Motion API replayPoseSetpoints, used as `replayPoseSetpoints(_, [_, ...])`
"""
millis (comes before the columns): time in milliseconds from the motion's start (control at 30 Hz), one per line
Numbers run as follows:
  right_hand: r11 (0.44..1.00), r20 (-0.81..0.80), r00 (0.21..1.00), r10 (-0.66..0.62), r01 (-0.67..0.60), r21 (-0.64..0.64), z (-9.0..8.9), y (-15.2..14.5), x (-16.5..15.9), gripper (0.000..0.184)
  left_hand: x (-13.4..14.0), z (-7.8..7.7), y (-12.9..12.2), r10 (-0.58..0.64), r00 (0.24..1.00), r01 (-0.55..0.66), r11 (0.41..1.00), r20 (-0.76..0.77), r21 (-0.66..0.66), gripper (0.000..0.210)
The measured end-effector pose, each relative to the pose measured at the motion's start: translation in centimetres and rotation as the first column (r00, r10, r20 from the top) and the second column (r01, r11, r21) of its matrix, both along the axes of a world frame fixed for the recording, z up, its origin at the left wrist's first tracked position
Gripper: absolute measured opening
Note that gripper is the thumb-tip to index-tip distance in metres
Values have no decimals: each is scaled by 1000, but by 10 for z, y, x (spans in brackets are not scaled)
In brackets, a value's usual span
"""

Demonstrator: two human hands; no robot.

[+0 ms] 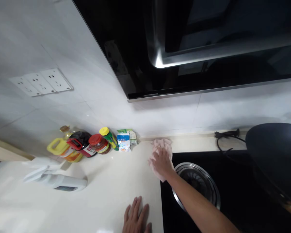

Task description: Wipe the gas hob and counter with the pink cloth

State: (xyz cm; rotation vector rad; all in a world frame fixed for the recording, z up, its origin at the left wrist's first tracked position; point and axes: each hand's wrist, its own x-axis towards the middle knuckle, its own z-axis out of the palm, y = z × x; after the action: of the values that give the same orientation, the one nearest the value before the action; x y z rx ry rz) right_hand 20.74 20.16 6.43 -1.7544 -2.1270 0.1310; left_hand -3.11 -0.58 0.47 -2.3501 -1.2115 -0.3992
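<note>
My right hand [163, 162] presses down on a pale pink cloth [163, 144] at the back of the countertop, beside the left edge of the black cooktop [232, 194]. The cloth is bunched under its fingers and reaches back to the wall ledge. My right forearm crosses over the round metal burner [212, 183], covering part of it. Flat on the white countertop [106, 187] near the bottom of the view lies my left hand [135, 218], fingers spread, with nothing in it.
Along the wall stand an oil jug [69, 152], a dark bottle [83, 144], a red-lidded jar [100, 144], a yellow-capped container [109, 137] and seasoning packets [123, 142]. A spray bottle [60, 182] is at left. A wok [276, 155] is right; a range hood [208, 71] hangs above.
</note>
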Motion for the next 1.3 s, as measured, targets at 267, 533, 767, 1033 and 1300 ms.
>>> replayPoseSetpoints(267, [945,-149,935,323,-327,-2,-34,-95,-67,42,-16,-32,12,-23,998,30,992,-64,121,49])
replayPoseSetpoints(533, [914,-42,923,383,-385,-124,-16,-68,-38,39,-17,-37,14,11,996,2,989,-85,147,51])
replayPoseSetpoints(767, [965,9,974,225,-222,-139,0,-22,-11,38,-7,-19,9,-14,1000,17,990,-26,139,54])
replayPoseSetpoints(1033, [965,90,984,-154,169,-200,6,5,121,39,3,-4,-1,32,998,-32,999,55,4,51])
replayPoseSetpoints(1300, [878,156,929,-335,368,-305,2,-47,223,47,2,-12,4,36,991,-33,999,129,-23,50])
